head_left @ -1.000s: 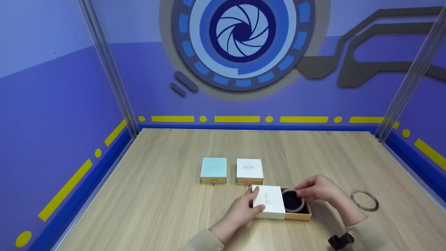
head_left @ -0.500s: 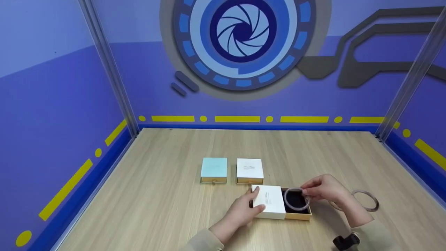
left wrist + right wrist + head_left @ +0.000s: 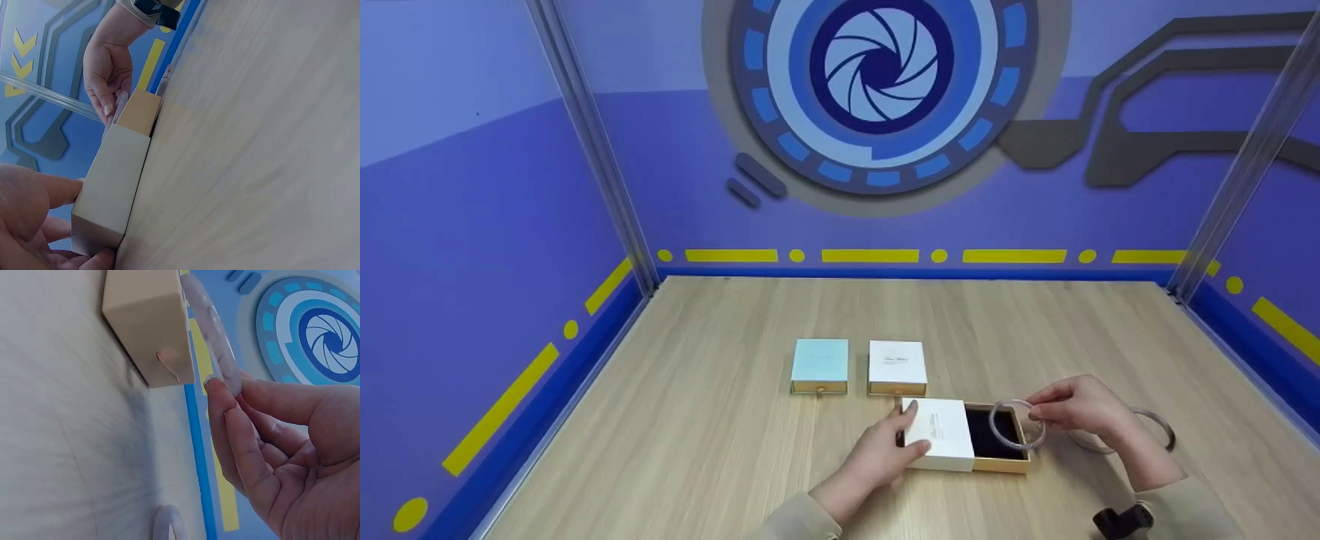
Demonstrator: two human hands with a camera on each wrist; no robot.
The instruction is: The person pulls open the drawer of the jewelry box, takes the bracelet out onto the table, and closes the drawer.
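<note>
A white slide-out box (image 3: 945,431) with small print on its lid lies on the table, its gold-sided drawer (image 3: 1000,466) pulled out to the right. Black lining (image 3: 985,433) shows inside the drawer. My left hand (image 3: 877,454) grips the left end of the white sleeve, thumb and a finger on its top. With thumb and fingertips, my right hand (image 3: 1080,405) pinches a pale, translucent bangle (image 3: 211,326). The bangle is raised and tilted above the drawer's right edge. A small ribbon pull (image 3: 167,367) shows on the drawer's front in the right wrist view.
Behind the white box stand a light blue box (image 3: 820,361) and a second white box (image 3: 897,363), both closed. Two more bangles lie to the right, partly behind my right forearm: a darker one (image 3: 1168,433) and a pale one (image 3: 1089,445). Walls enclose the table.
My right hand has lifted the bangle out of the drawer and moved it to the right. My left hand and the box have stayed in place.
</note>
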